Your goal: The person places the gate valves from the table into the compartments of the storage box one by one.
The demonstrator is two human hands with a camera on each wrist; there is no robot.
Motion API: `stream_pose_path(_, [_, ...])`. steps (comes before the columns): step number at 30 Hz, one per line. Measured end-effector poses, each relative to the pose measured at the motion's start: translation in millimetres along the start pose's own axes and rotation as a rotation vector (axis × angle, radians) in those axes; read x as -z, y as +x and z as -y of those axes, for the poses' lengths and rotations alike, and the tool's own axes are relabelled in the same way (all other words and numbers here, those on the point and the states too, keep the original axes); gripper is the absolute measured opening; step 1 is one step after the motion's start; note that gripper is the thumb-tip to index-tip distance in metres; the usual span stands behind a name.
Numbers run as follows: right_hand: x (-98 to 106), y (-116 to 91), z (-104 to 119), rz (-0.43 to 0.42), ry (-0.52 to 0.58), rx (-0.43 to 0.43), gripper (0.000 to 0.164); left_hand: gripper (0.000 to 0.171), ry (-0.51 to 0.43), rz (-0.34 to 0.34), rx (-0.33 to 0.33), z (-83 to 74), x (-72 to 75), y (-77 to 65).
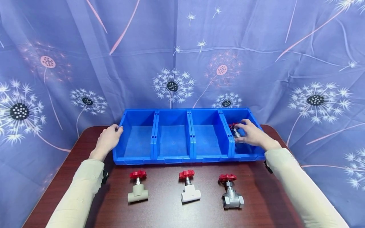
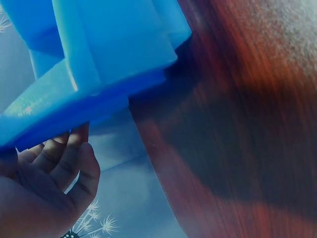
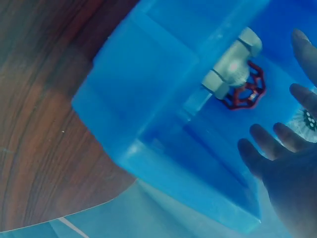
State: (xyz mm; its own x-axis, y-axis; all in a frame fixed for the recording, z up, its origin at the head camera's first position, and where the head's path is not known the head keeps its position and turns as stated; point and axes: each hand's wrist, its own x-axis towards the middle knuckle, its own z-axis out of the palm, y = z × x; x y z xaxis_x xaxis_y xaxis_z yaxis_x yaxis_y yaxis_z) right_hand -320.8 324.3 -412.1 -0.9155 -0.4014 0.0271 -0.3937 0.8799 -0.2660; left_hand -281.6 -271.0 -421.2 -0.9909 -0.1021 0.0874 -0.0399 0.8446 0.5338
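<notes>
A metal valve with a red handwheel point(image 3: 233, 69) lies in the far-right compartment of a blue divided bin point(image 1: 174, 160). My right hand point(image 1: 252, 134) reaches into that compartment beside it. In the right wrist view its fingers point(image 3: 267, 144) are spread, with a gap between them and the valve. At the bin's left end, my left hand point(image 1: 108, 139) grips the side rim. The left wrist view shows its fingers point(image 2: 64, 153) curled against the rim's outer side, the thumb partly hidden.
In front of the bin, a beige valve point(image 1: 138, 191), a white valve point(image 1: 190, 192) and another metal valve point(image 1: 232, 199), all with red handwheels, lie on the dark wooden table point(image 1: 162, 215). A blue dandelion-patterned curtain point(image 1: 176, 38) hangs behind.
</notes>
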Motion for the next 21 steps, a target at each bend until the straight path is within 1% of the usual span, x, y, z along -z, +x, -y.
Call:
stream_pose_path(2, [3.4, -2.6, 0.6, -0.015, 0.009, 0.006, 0.073, 0.045, 0.005, -0.013, -0.006, 0.6, 0.0, 0.1])
stream_pose_path(7, [12.4, -11.5, 4.4, -0.045, 0.005, 0.029, 0.073, 0.049, 0.002, -0.004, 0.0, 1.6, -0.5, 0.8])
stream_pose_path(14, [25.9, -26.1, 19.8, -0.082, -0.005, 0.073, 0.069, 0.051, 0.003, 0.001, -0.001, 0.3, 0.4, -0.6])
stream_pose_path(18, [28.6, -35.8, 26.0, -0.104, -0.022, 0.099, 0.068, 0.051, 0.007, -0.001, -0.002, 0.3, -0.2, -1.3])
stream_pose_path(21, [29.4, -43.8, 30.4, -0.127, -0.039, 0.139, 0.067, 0.049, 0.011, -0.002, -0.003, -0.3, -0.1, -2.0])
